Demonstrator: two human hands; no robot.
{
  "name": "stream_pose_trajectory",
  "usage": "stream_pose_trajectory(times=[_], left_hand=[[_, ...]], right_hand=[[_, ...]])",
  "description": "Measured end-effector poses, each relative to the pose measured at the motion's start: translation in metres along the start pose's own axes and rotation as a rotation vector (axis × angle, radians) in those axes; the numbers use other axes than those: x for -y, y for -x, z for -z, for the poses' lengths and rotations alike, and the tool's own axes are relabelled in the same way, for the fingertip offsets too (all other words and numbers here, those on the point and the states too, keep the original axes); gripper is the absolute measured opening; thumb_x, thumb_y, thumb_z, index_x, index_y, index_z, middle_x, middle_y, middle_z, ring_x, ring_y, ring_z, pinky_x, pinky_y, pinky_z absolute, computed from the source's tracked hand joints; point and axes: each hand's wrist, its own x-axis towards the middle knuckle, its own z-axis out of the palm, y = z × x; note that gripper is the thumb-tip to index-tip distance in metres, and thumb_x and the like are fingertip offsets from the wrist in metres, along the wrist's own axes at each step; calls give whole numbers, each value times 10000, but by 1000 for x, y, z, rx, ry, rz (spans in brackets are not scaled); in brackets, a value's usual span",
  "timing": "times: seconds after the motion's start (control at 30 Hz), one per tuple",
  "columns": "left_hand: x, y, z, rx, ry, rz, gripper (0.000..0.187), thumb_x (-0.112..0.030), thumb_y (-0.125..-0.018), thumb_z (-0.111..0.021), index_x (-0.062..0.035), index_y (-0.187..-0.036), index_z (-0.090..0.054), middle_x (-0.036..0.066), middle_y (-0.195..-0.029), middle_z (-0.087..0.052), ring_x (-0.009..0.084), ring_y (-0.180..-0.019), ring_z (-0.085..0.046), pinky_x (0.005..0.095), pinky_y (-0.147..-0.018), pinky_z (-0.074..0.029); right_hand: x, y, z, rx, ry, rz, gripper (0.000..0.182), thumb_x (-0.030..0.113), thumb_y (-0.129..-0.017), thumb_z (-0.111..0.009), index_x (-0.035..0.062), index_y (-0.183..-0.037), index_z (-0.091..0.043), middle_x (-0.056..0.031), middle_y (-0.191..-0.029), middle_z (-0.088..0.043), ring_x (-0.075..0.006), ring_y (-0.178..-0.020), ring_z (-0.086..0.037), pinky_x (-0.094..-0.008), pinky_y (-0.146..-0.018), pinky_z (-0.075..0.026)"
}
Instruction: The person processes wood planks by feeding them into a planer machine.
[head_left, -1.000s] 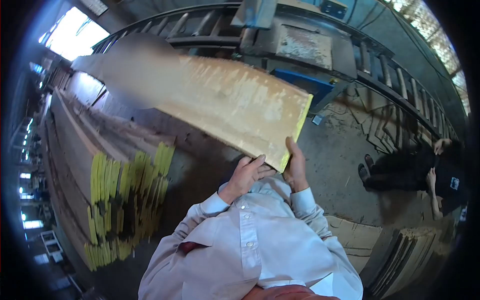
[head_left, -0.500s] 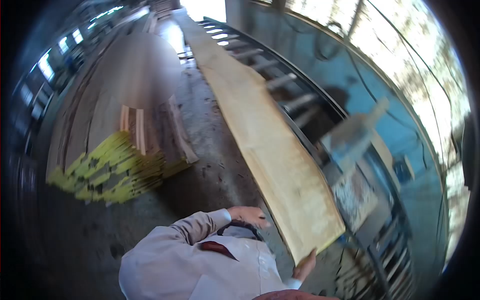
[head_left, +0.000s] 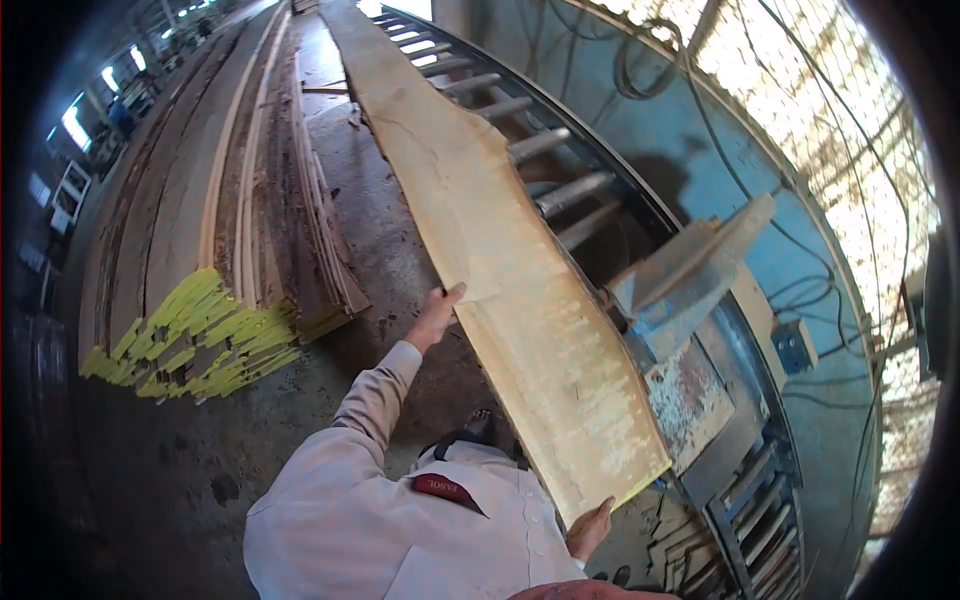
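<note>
A long pale wooden plank [head_left: 545,330] with a wavy right edge runs from near my body to the far end of the room. My left hand [head_left: 437,316] grips its left edge partway along, thumb on top and fingers hidden beneath. At the plank's near end, close to the yellow-marked end face, my right hand [head_left: 591,530] holds the left corner with the thumb above. The plank lies alongside a roller conveyor [head_left: 575,190] and a machine with a blue-grey metal guard [head_left: 690,275].
On the left rises a stack of boards [head_left: 180,190] with yellow-painted ends. Dusty concrete floor [head_left: 370,200] shows between stack and plank. Cables [head_left: 650,60] hang on the blue wall to the right. Slatted rollers [head_left: 760,520] and wood scraps [head_left: 670,540] lie at the lower right.
My left hand has moved from in front of my body up to the plank's left edge and taken hold there. My right hand stays on the near corner. The view has shifted slightly.
</note>
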Motion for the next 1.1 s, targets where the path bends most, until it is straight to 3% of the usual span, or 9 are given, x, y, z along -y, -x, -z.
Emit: stream_pose_trajectory(times=[0.03,0.4,0.67,0.73,0.8,0.83,0.9,0.97,1.1], left_hand=[[0,11,-3,-26,10,-28,494,-362,-976,-644,10,-1289,-552,116,-1214,-648,240,-1085,-655,411,-929,-551],[10,27,-113,36,-2,-49,460,-331,-979,-640,30,-1248,-547,130,-1178,-657,265,-1048,-678,462,-900,-561],[39,89,-231,295,-125,72,456,-287,-1003,-606,89,-1238,-502,214,-1206,-624,343,-1058,-677,446,-892,-596],[46,110,-253,364,-120,74,430,-260,-1000,-607,86,-1235,-508,222,-1227,-619,328,-1056,-683,429,-891,-599],[67,110,-264,406,-118,111,406,-244,-984,-635,79,-1208,-534,222,-1235,-621,317,-1076,-677,419,-901,-598],[68,120,-276,411,-58,74,402,-233,-982,-639,81,-1212,-540,207,-1231,-622,315,-1091,-666,432,-908,-594],[69,131,-292,412,-62,121,429,-199,-983,-631,84,-1279,-504,177,-1243,-602,311,-1084,-657,453,-916,-588],[74,135,-300,414,-50,103,434,-193,-985,-627,81,-1294,-495,176,-1250,-599,307,-1087,-656,451,-915,-589],[88,139,-324,478,-97,129,479,-195,-984,-633,78,-1343,-470,171,-1294,-588,295,-1106,-651,445,-913,-593]], right_hand=[[0,3,8,20,-29,-15,395,432,-1018,-588,105,-800,-560,102,-669,-328,-36,-585,-229,-272,-497,-166],[89,-69,58,-93,231,155,578,461,-1033,-529,132,-577,-394,60,-534,-315,-68,-509,-285,-322,-460,-202],[160,-149,161,-150,396,75,582,451,-1041,-494,29,-642,-529,8,-532,-336,-116,-518,-293,-364,-479,-269],[122,-213,230,-209,657,229,581,457,-1026,-482,-63,-818,-634,-143,-556,-438,-220,-546,-475,-455,-554,-370],[145,-204,227,-290,777,514,630,515,-1006,-500,-75,-907,-697,-119,-626,-535,-186,-650,-457,-422,-630,-403],[148,-222,245,-249,656,231,637,530,-1000,-520,-52,-803,-687,-66,-578,-487,-171,-601,-424,-408,-584,-372],[161,-224,254,-256,707,367,647,539,-987,-561,20,-602,-555,12,-536,-405,-101,-553,-354,-361,-513,-273],[156,-258,282,-197,506,305,569,492,-984,-603,30,-653,-586,21,-586,-445,-90,-576,-369,-342,-522,-288],[183,-263,297,-183,581,96,521,455,-968,-648,-52,-1075,-699,-93,-946,-670,-131,-884,-574,-277,-789,-453]])
